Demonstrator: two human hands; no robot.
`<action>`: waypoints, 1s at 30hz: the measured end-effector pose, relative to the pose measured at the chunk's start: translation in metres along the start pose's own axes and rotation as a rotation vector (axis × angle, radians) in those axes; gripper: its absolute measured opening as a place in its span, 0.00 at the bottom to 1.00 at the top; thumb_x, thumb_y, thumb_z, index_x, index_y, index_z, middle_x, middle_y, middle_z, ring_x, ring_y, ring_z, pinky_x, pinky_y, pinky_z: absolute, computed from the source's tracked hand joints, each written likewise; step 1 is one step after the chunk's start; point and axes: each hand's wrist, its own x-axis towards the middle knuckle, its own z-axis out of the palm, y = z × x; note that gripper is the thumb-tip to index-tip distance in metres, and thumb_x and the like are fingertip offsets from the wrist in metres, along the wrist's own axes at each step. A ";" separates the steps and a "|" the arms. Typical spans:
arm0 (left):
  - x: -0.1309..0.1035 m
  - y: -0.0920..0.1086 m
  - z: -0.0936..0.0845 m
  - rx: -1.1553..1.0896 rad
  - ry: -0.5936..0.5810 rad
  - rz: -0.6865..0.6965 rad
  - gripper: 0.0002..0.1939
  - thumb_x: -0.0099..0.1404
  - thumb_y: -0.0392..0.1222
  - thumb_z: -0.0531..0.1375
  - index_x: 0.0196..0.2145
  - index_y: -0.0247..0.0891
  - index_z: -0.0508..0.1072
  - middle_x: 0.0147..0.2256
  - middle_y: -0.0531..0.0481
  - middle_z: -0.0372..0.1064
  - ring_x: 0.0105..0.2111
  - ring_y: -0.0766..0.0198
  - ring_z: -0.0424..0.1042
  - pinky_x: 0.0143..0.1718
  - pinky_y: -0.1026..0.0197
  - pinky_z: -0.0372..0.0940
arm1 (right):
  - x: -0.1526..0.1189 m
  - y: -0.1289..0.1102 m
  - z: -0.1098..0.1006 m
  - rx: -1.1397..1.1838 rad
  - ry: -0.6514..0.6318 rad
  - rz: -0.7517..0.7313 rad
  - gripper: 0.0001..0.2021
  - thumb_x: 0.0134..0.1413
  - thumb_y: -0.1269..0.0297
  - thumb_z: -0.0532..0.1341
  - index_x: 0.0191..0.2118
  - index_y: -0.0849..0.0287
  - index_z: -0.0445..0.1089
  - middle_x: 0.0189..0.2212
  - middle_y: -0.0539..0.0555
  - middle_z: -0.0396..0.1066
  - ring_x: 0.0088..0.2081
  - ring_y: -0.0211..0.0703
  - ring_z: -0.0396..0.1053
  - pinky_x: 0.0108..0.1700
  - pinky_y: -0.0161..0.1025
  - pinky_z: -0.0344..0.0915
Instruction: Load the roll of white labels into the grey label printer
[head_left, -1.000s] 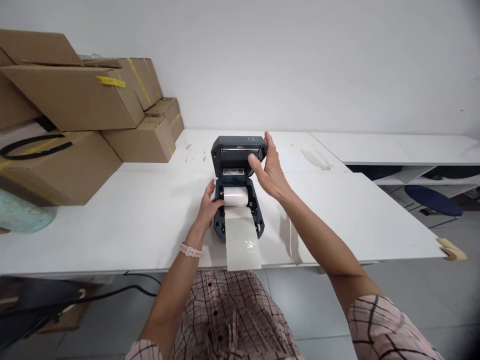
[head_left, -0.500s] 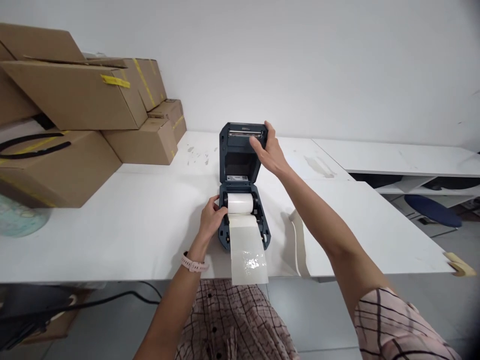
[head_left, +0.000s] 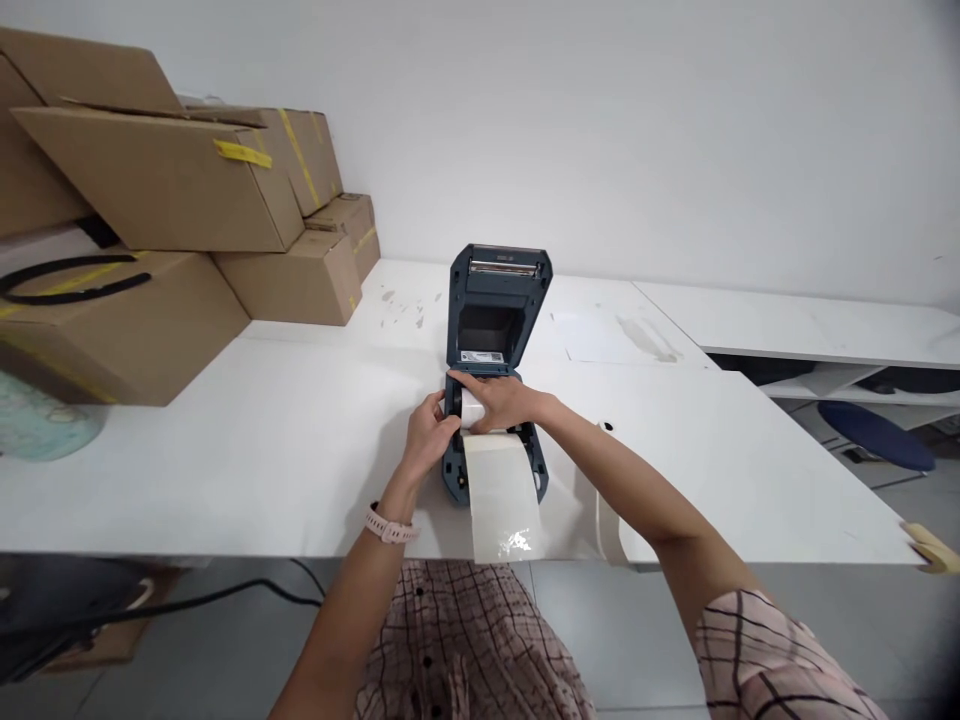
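A dark blue-grey label printer (head_left: 455, 470) stands on the white table with its lid (head_left: 491, 300) raised. Inside lies a white label roll (head_left: 471, 410), partly hidden by my right hand. From it a pale strip of labels (head_left: 504, 500) runs forward over the printer's front and past the table edge. My left hand (head_left: 429, 435) grips the printer's left side, its thumb over the rim near the roll's end. Across the roll lies my right hand (head_left: 504, 402), its fingers closed around the top; its far side is hidden.
Cardboard boxes (head_left: 180, 180) are piled at the left against the wall. A greenish container (head_left: 45, 420) sits at the left edge. Under my right forearm lies another white roll (head_left: 606, 428) with a loose strip. A blue seat (head_left: 874, 435) is at the far right.
My right hand has let go of the raised lid and come down onto the label roll. The lid stays up. My left hand remains at the printer's left side.
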 end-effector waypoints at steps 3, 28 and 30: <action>0.002 -0.001 0.000 0.007 0.018 0.004 0.32 0.53 0.36 0.60 0.57 0.30 0.74 0.26 0.55 0.63 0.26 0.64 0.63 0.29 0.61 0.56 | -0.003 0.008 -0.007 0.185 -0.020 -0.081 0.60 0.47 0.55 0.72 0.78 0.54 0.35 0.63 0.68 0.69 0.58 0.70 0.72 0.56 0.58 0.69; 0.002 -0.006 -0.001 -0.064 -0.007 -0.017 0.36 0.52 0.38 0.61 0.61 0.31 0.71 0.25 0.58 0.57 0.26 0.65 0.59 0.29 0.62 0.55 | -0.099 0.159 0.052 0.999 0.552 0.230 0.54 0.46 0.57 0.72 0.75 0.51 0.46 0.70 0.65 0.60 0.69 0.58 0.62 0.66 0.57 0.64; 0.003 -0.007 -0.001 -0.054 0.000 0.000 0.36 0.52 0.38 0.60 0.60 0.31 0.72 0.25 0.58 0.56 0.26 0.66 0.58 0.28 0.62 0.55 | -0.128 0.164 0.060 1.098 0.569 0.177 0.49 0.50 0.58 0.71 0.74 0.47 0.49 0.70 0.62 0.62 0.69 0.56 0.63 0.69 0.57 0.61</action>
